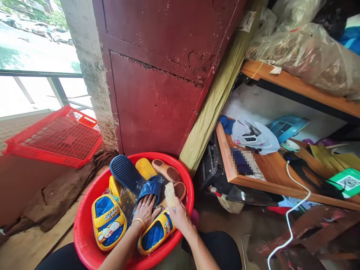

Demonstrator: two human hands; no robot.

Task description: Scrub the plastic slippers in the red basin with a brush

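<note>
In the head view, a red plastic basin (81,228) holds water and several slippers. My left hand (146,212), a bracelet at its wrist, lies in a navy blue slipper (150,187) with its fingertips under the strap, holding it. My right hand (180,215) is closed round a scrub brush (170,193) whose pale bristles stand beside the blue strap. Two yellow-and-blue cartoon slippers flank my left hand: one at the left (109,223), one at the right (154,234). Another navy slipper (125,172) leans upward behind. Brown soles (165,170) and a yellow sole (145,168) show at the back.
A red plastic crate (56,138) sits at the left beside brown cloth (53,210). Behind the basin stands a dark red door (157,105). On the right, a wooden shelf (230,165) carries bags and small items, with a white cable (289,221) hanging down.
</note>
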